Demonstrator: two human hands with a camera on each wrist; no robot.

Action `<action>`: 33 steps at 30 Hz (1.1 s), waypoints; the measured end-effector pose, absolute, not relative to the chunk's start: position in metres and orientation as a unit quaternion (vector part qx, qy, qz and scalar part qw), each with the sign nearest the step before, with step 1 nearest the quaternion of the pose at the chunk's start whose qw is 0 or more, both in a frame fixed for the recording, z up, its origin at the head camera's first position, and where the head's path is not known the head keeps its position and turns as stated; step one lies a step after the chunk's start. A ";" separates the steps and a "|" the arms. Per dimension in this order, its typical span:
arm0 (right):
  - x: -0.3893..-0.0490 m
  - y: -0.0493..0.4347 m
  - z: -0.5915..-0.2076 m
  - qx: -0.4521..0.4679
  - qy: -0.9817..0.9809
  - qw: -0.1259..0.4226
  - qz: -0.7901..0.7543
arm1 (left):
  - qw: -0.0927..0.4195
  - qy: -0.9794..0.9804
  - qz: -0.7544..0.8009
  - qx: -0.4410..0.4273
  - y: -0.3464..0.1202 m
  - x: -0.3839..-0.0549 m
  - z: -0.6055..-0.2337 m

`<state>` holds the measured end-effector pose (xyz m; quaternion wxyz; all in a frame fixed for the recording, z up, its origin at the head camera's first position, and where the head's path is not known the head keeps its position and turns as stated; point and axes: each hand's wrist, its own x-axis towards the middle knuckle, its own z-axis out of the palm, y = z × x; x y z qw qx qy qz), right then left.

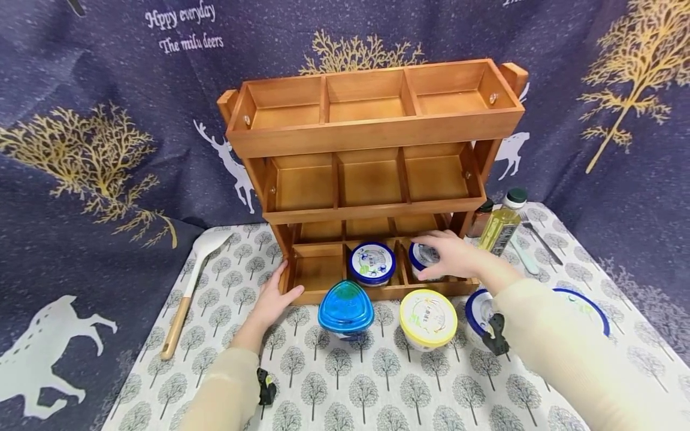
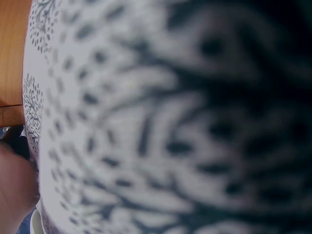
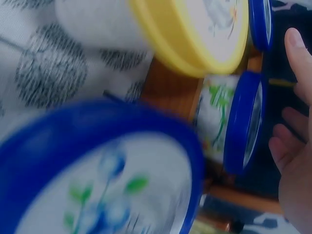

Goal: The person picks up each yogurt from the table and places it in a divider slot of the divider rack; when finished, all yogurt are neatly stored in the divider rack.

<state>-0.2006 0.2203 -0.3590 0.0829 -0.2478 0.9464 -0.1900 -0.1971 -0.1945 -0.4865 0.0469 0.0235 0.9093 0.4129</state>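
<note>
A wooden three-tier rack (image 1: 372, 134) stands at the back of the table. At its lower left corner my left hand (image 1: 272, 296) touches the wood, thumb along the front and fingers by the side; the left wrist view shows mostly blurred cloth. My right hand (image 1: 453, 254) is over a blue-lidded tub (image 1: 423, 254) in the bottom tier's right compartment. In the right wrist view a gap shows between that tub (image 3: 234, 122) and the extended fingers (image 3: 298, 48). Another blue-lidded tub (image 1: 372, 263) sits in the bottom middle compartment.
Before the rack stand a blue-lidded triangular container (image 1: 346, 306), a yellow-lidded tub (image 1: 428, 318) and a blue-lidded tub (image 1: 477, 311). A larger blue-rimmed lid (image 1: 584, 305) shows behind my right sleeve. An oil bottle (image 1: 501, 224) and cutlery (image 1: 541, 242) lie right, a white spatula (image 1: 188, 287) left.
</note>
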 end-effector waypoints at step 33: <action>-0.160 0.331 -0.355 -0.175 0.962 0.094 -0.189 | 0.041 0.907 0.418 0.025 -0.195 -0.198 -0.488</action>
